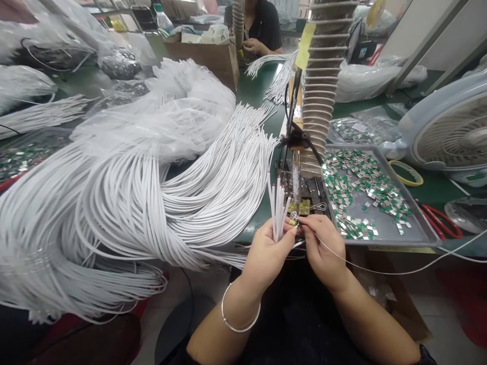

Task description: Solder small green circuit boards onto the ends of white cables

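My left hand is closed around a small bunch of white cables that stand upright out of the fist. My right hand pinches a thin solder wire that trails off to the right. Both hands meet at the table's front edge, just below the tip of a fixed soldering iron and a small green part on the jig. A huge heap of white cables fills the table to my left.
A metal tray of several small green-and-silver boards lies at the right. A ribbed fume hose rises behind the iron. A fan, tape roll and red-handled scissors sit far right. Another person works across the table.
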### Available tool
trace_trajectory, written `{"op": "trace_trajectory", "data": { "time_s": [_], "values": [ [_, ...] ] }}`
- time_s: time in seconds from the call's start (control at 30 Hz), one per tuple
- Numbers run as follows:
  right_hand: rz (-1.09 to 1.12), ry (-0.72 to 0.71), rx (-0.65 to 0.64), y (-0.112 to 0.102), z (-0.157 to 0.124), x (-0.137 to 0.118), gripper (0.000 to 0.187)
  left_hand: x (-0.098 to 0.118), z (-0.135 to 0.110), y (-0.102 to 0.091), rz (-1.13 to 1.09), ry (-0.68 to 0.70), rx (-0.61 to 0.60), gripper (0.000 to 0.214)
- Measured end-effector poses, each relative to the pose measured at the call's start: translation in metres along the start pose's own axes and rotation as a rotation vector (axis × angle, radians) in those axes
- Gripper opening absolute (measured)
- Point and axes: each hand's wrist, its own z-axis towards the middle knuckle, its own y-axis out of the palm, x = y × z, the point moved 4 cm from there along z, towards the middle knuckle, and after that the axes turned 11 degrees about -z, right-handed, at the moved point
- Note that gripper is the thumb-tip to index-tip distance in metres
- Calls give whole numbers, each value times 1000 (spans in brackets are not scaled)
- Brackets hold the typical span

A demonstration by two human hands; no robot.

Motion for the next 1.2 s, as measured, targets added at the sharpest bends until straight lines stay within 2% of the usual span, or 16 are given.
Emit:
{"op": "trace_trajectory", "data": {
  "time_s": [0.13, 0.33, 0.53, 0.8, 1.2],
  "values": [
    [-14, 21, 24, -1, 2, -1, 18, 0, 1, -2, 55, 15, -22, 7],
    [11, 34, 57, 0, -3, -3, 21, 3, 2, -3, 68, 26, -56, 9],
    [17, 113, 86, -1, -9, -1, 22, 5, 4, 0, 94, 28, -88, 9],
    [102, 57, 99, -1, -7, -1, 22, 13, 5, 0, 191, 72, -37, 9],
    [80, 21, 136, -2, 2, -3, 22, 26, 6, 8, 255, 140, -41, 6]
  ]
}}
